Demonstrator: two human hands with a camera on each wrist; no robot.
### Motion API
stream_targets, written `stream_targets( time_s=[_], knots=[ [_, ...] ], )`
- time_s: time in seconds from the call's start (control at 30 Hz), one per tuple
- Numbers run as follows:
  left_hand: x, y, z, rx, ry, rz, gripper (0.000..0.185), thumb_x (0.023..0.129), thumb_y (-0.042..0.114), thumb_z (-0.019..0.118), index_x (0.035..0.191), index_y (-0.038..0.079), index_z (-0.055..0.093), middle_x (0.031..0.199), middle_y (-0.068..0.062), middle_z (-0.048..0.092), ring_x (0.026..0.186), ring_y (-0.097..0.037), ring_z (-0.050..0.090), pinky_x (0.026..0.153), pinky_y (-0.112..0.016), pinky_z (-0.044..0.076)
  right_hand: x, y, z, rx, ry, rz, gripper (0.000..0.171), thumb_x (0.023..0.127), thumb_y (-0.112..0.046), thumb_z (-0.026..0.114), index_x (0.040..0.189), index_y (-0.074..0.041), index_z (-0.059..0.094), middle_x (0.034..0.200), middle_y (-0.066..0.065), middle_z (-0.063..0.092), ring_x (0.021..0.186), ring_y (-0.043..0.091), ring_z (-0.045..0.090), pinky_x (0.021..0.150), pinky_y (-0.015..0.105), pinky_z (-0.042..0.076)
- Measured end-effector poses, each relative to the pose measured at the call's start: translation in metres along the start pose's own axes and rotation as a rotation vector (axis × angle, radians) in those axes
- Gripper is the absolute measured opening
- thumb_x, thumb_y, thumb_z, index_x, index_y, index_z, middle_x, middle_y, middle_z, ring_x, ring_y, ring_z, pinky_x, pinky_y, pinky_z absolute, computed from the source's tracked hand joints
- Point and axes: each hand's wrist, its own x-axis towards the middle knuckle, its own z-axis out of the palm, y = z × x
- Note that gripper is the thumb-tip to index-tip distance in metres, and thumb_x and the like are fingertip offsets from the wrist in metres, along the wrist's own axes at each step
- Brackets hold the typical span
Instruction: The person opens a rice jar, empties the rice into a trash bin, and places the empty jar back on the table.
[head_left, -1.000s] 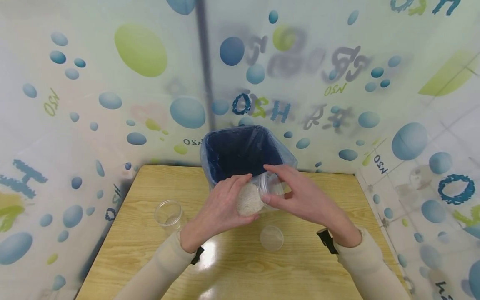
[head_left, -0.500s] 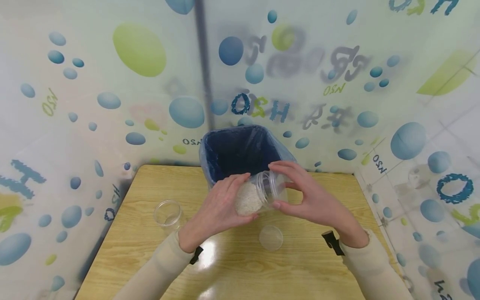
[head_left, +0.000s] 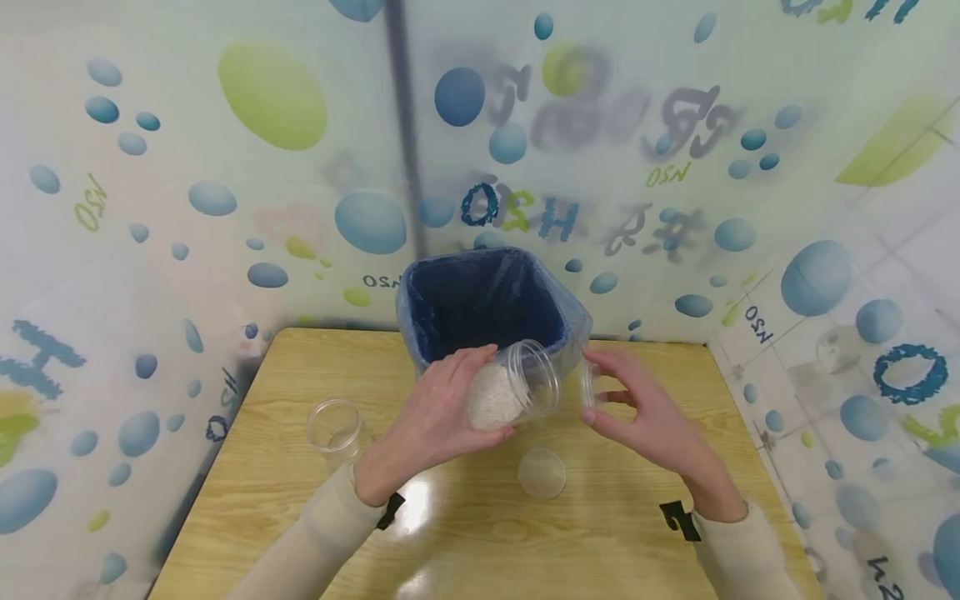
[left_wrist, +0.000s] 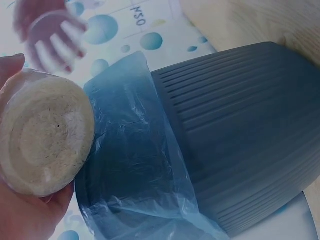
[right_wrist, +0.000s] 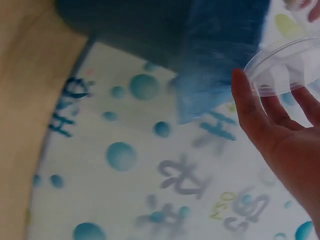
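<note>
My left hand (head_left: 427, 412) grips a clear plastic jar (head_left: 536, 379), tilted on its side with its mouth toward the right. White grains like rice (head_left: 495, 398) lie in its lower part, and in the left wrist view they show through the jar's base (left_wrist: 47, 135). A clear round lid (head_left: 588, 383) is pinched by its edge between the fingers and thumb of my right hand (head_left: 641, 408), a short gap away from the jar's mouth. The right wrist view shows this lid (right_wrist: 287, 65) as see-through, with a raised rim.
Behind the jar stands a blue bin (head_left: 480, 267) lined with a translucent bag (left_wrist: 135, 150). A second clear jar (head_left: 334, 429) stands at the left on the wooden table (head_left: 480, 542). A clear disc (head_left: 542, 474) lies flat in front of my hands. Printed walls enclose the table.
My right hand has pulled the lid off the jar's mouth and moved right with it. The jar in my left hand has stayed nearly in place, its threaded mouth now uncovered.
</note>
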Motion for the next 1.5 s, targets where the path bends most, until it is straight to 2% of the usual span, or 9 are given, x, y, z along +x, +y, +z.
stream_targets(
  time_s=[0.1,0.3,0.4,0.57,0.73,0.83,0.93,1.27,1.5],
  knots=[
    [0.000,0.000,0.000,-0.006,-0.004,-0.009,0.097,0.067,0.048,0.093,0.143,0.004,0.050,0.133,-0.012,0.061,0.116,-0.029,0.061,0.095,-0.048,0.053,-0.011,0.026,0.007,-0.066,0.003,0.086,0.070,0.092,-0.014,0.079,0.154,-0.009,0.047,0.144,0.011,0.050,0.123,0.028,0.053,0.089,0.045,0.059],
    [0.000,0.000,-0.001,-0.012,-0.010,-0.017,0.097,0.068,0.048,0.092,0.143,0.005,0.050,0.133,-0.011,0.061,0.117,-0.029,0.061,0.095,-0.048,0.054,-0.032,0.083,0.026,-0.209,-0.060,0.282,0.078,0.093,-0.037,0.077,0.155,-0.004,0.043,0.150,0.021,0.046,0.127,0.043,0.053,0.091,0.056,0.055],
    [0.000,0.000,-0.001,-0.013,-0.011,-0.019,0.097,0.068,0.049,0.092,0.144,0.005,0.050,0.134,-0.011,0.061,0.118,-0.029,0.061,0.096,-0.048,0.053,-0.041,0.104,0.033,-0.277,-0.110,0.336,0.079,0.093,-0.040,0.076,0.154,-0.001,0.044,0.149,0.027,0.046,0.128,0.049,0.053,0.096,0.063,0.050],
    [0.000,0.000,-0.002,-0.013,-0.018,-0.022,0.097,0.069,0.049,0.091,0.144,0.004,0.049,0.135,-0.012,0.061,0.119,-0.029,0.061,0.097,-0.048,0.053,-0.050,0.127,0.045,-0.332,-0.193,0.394,0.075,0.092,-0.035,0.078,0.149,0.003,0.049,0.142,0.032,0.049,0.126,0.051,0.053,0.100,0.065,0.046],
    [-0.001,0.000,-0.002,-0.012,-0.023,-0.030,0.097,0.069,0.049,0.092,0.144,0.004,0.050,0.135,-0.011,0.060,0.119,-0.029,0.061,0.096,-0.048,0.053,-0.056,0.143,0.062,-0.407,-0.262,0.450,0.072,0.087,-0.031,0.084,0.143,0.003,0.054,0.137,0.032,0.051,0.117,0.050,0.058,0.097,0.062,0.050],
    [-0.001,0.001,-0.002,-0.014,-0.024,-0.032,0.097,0.068,0.049,0.092,0.144,0.005,0.050,0.135,-0.011,0.060,0.119,-0.029,0.061,0.096,-0.048,0.054,-0.061,0.153,0.071,-0.499,-0.312,0.448,0.070,0.086,-0.033,0.085,0.139,0.003,0.057,0.132,0.030,0.053,0.110,0.047,0.061,0.091,0.059,0.053],
    [-0.001,0.001,-0.001,-0.009,-0.025,-0.029,0.098,0.068,0.049,0.092,0.145,0.005,0.049,0.135,-0.011,0.060,0.118,-0.029,0.061,0.096,-0.048,0.054,-0.065,0.158,0.076,-0.542,-0.323,0.449,0.066,0.085,-0.032,0.085,0.137,0.000,0.059,0.130,0.026,0.055,0.109,0.044,0.060,0.088,0.057,0.054],
    [-0.001,0.001,-0.001,0.003,-0.023,-0.030,0.098,0.068,0.050,0.092,0.144,0.005,0.050,0.135,-0.011,0.060,0.118,-0.029,0.061,0.094,-0.047,0.054,-0.067,0.153,0.080,-0.564,-0.300,0.422,0.064,0.083,-0.027,0.087,0.134,0.000,0.060,0.127,0.028,0.053,0.111,0.048,0.055,0.087,0.060,0.053],
    [-0.002,0.002,-0.001,0.003,-0.014,-0.033,0.097,0.068,0.048,0.092,0.144,0.005,0.050,0.134,-0.011,0.061,0.118,-0.029,0.061,0.094,-0.047,0.054,-0.068,0.152,0.079,-0.543,-0.307,0.435,0.078,0.081,-0.032,0.089,0.144,-0.001,0.054,0.131,0.028,0.051,0.114,0.048,0.054,0.087,0.060,0.052]
  ],
)
